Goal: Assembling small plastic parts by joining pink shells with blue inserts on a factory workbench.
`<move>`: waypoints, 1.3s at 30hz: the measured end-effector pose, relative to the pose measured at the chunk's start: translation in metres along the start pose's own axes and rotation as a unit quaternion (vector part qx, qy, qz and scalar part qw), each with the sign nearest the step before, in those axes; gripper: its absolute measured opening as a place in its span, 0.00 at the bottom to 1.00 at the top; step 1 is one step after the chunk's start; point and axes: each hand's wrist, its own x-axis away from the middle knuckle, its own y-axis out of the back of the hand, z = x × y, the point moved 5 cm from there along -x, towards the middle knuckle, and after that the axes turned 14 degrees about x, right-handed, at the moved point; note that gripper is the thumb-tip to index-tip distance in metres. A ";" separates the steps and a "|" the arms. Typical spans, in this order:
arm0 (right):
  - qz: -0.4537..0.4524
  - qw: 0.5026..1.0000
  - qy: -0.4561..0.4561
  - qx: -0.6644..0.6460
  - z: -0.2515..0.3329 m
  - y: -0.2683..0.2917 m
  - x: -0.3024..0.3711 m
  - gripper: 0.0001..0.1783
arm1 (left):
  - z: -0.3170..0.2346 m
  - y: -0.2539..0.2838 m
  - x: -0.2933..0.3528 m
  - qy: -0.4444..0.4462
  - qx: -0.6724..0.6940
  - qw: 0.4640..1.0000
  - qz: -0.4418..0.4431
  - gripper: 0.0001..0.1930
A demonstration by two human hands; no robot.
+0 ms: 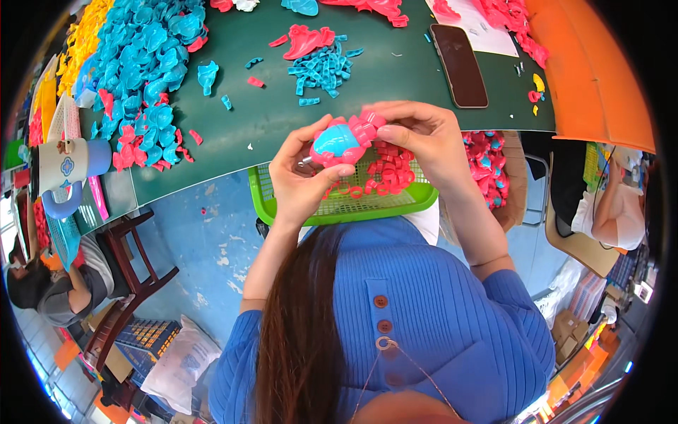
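Between my hands, over the table's near edge, is a pink plastic toy body (337, 143) with a blue oval panel and a short metal tip at its left end. My left hand (292, 173) is closed round its left side, thumb below and fingers above. At its upper right end, the fingers and thumb of my right hand (427, 138) pinch a pink ridged piece; whether it is joined to the body I cannot tell. Just beneath my hands a green basket (339, 215) holds several small pink ring-shaped parts (388, 169).
Small blue parts (325, 71) lie heaped on the dark green table (233, 127) beside a pink shell piece (308, 41). A large blue pile (145, 63) and a mug (69, 161) stand left. A phone (460, 67) lies right, near an orange surface (593, 63). Another person (70, 283) sits far left.
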 end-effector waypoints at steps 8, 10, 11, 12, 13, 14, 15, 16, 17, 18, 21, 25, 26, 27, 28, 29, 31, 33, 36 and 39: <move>0.040 0.998 0.016 0.051 0.009 0.009 -0.004 0.17 | -0.001 -0.007 0.002 0.009 0.009 1.000 0.015 0.34; 0.050 0.996 0.030 0.074 0.010 0.012 -0.005 0.18 | -0.003 -0.010 0.003 0.014 0.012 1.000 0.014 0.34; 0.059 0.990 0.072 0.108 0.012 0.013 -0.006 0.18 | -0.003 -0.010 0.004 0.018 0.014 1.000 0.012 0.34; 0.069 0.981 0.113 0.142 0.014 0.012 -0.005 0.19 | -0.003 -0.010 0.005 0.018 0.014 1.000 0.011 0.34; 0.069 0.981 0.113 0.142 0.015 0.012 -0.005 0.19 | -0.003 -0.010 0.005 0.019 0.006 1.000 0.019 0.34; 0.075 0.981 0.108 0.144 0.016 0.012 -0.006 0.19 | -0.003 -0.010 0.006 0.019 -0.003 0.999 0.028 0.34; 0.081 0.981 0.104 0.146 0.016 0.012 -0.006 0.18 | -0.004 -0.009 0.006 0.019 -0.003 0.999 0.028 0.34; 0.081 0.981 0.104 0.146 0.016 0.012 -0.006 0.18 | -0.004 -0.008 0.005 0.036 0.007 0.999 0.034 0.34; 0.091 0.988 0.062 0.112 0.012 0.011 -0.007 0.17 | -0.003 -0.007 0.005 0.053 0.017 0.998 0.041 0.34; 0.099 0.992 0.020 0.078 0.008 0.010 -0.007 0.16 | -0.003 -0.007 0.005 0.053 0.017 0.998 0.041 0.34; 0.077 0.992 0.042 0.087 0.001 0.006 -0.004 0.16 | 0.000 -0.006 0.005 0.057 0.041 0.996 0.051 0.33; 0.066 0.994 0.050 0.071 -0.006 0.006 -0.002 0.14 | 0.007 -0.005 0.007 0.071 0.029 0.997 0.024 0.32; 0.077 0.994 0.043 0.065 -0.009 0.007 -0.002 0.14 | 0.007 -0.006 0.007 0.061 0.019 0.998 0.030 0.32; 0.083 0.994 0.036 0.061 -0.012 0.009 0.000 0.14 | 0.008 -0.008 0.006 0.062 0.021 0.997 0.036 0.32; 0.076 0.994 0.038 0.065 -0.016 0.008 0.003 0.14 | 0.011 -0.008 0.005 0.081 0.029 0.996 0.023 0.31; 0.048 0.998 0.045 0.022 -0.020 0.004 0.008 0.16 | 0.013 -0.010 0.004 0.099 0.036 0.994 0.012 0.31; 0.011 0.994 0.095 0.050 -0.029 0.000 0.019 0.21 | 0.017 -0.026 0.004 0.102 -0.006 0.995 0.013 0.31; -0.044 0.974 0.099 0.201 -0.035 0.011 0.036 0.22 | 0.025 -0.034 -0.001 0.072 -0.153 0.984 0.061 0.32; -0.143 0.965 0.090 0.202 -0.035 0.069 0.062 0.16 | 0.028 -0.041 0.004 0.093 -0.178 0.968 0.149 0.40; -0.196 0.872 -0.169 0.416 -0.046 0.164 0.104 0.15 | 0.032 -0.026 0.004 0.142 -0.111 0.974 0.138 0.36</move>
